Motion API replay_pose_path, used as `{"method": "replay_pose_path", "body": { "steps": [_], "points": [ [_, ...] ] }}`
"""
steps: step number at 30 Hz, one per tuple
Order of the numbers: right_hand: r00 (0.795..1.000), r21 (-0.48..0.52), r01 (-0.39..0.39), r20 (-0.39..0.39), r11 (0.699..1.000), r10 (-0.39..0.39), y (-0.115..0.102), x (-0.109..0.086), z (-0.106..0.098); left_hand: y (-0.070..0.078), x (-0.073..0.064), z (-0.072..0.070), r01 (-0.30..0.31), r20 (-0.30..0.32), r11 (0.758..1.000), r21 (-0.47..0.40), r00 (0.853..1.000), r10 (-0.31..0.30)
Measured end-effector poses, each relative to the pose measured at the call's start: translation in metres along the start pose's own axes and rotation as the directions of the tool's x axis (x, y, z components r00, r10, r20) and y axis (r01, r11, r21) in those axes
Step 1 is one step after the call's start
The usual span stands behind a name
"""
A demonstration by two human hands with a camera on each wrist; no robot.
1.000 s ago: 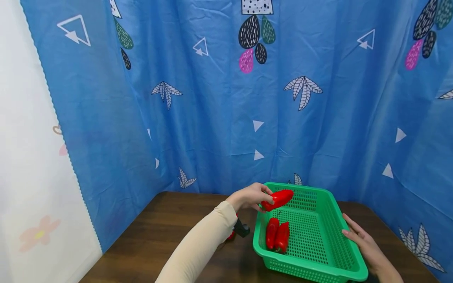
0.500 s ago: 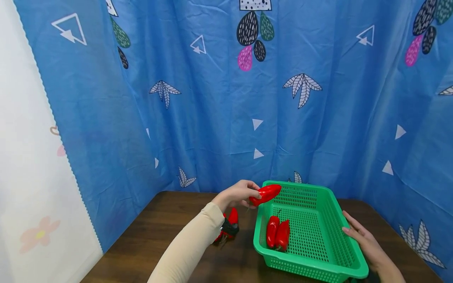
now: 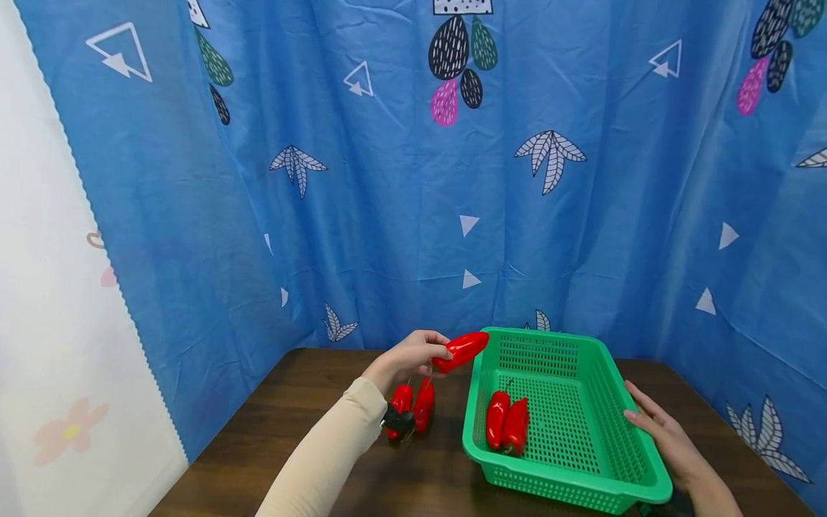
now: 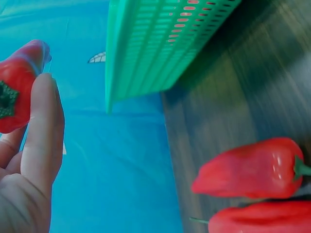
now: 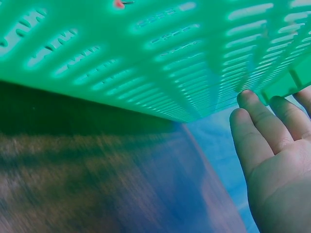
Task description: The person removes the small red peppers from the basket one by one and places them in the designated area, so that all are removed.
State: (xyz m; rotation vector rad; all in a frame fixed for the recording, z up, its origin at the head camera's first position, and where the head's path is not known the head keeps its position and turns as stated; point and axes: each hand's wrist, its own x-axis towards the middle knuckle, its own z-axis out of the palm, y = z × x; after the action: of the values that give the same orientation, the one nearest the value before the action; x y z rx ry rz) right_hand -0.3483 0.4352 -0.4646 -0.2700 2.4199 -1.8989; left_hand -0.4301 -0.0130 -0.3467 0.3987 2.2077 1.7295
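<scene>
My left hand (image 3: 413,355) pinches a red pepper (image 3: 466,350) in the air, left of the green basket (image 3: 562,480). In the left wrist view the pepper (image 4: 17,92) shows its green stem end beside my fingers. On the table below that hand lie two more red peppers, one nearer the basket (image 3: 423,406) and another (image 3: 401,397) partly behind the wrist strap. Inside the basket, two red peppers (image 3: 515,429) rest side by side at the left. My right hand (image 3: 665,438) touches the basket's right side from outside, its fingers straight in the right wrist view.
The dark wooden table (image 3: 278,438) reaches back to a blue patterned curtain (image 3: 388,215). A white curtain (image 3: 77,323) hangs at the left. The basket stands on the right half of the table.
My left hand has carried its pepper leftward, from above the basket to outside its left rim. The table peppers have come into view. My right hand stays at the basket.
</scene>
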Motion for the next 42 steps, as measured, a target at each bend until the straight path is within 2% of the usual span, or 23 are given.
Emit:
{"method": "replay_pose_path", "body": {
  "steps": [2, 9, 15, 24, 31, 42],
  "points": [
    [1.0, -0.014, -0.003, 0.002, 1.0, 0.003, 0.0, 0.0, 0.0, -0.003, -0.002, -0.004, 0.0, -0.01, 1.0, -0.006, 1.0, -0.001],
    [0.999, 0.05, -0.025, 0.022, 0.998, 0.023, -0.002, 0.001, -0.002, -0.015, -0.008, -0.016, 0.011, -0.032, 1.0, -0.002, 0.999, -0.011],
    [0.999, 0.06, -0.029, 0.027, 0.998, 0.027, -0.001, 0.0, -0.003, -0.021, -0.013, -0.024, 0.005, -0.043, 1.0, -0.027, 0.999, -0.007],
    [0.999, 0.003, -0.024, 0.026, 1.0, 0.024, 0.0, 0.002, -0.003, -0.033, -0.02, -0.037, -0.024, -0.112, 0.999, -0.046, 0.993, 0.018],
    [0.999, 0.033, -0.028, 0.021, 0.999, 0.027, 0.002, 0.002, -0.004, -0.05, -0.024, -0.044, 0.005, -0.169, 1.0, -0.03, 0.986, -0.01],
    [1.0, 0.023, -0.019, 0.025, 1.0, 0.019, 0.005, 0.001, -0.005, -0.07, -0.031, -0.056, -0.054, -0.15, 0.995, -0.079, 0.988, 0.042]
  ]
}}
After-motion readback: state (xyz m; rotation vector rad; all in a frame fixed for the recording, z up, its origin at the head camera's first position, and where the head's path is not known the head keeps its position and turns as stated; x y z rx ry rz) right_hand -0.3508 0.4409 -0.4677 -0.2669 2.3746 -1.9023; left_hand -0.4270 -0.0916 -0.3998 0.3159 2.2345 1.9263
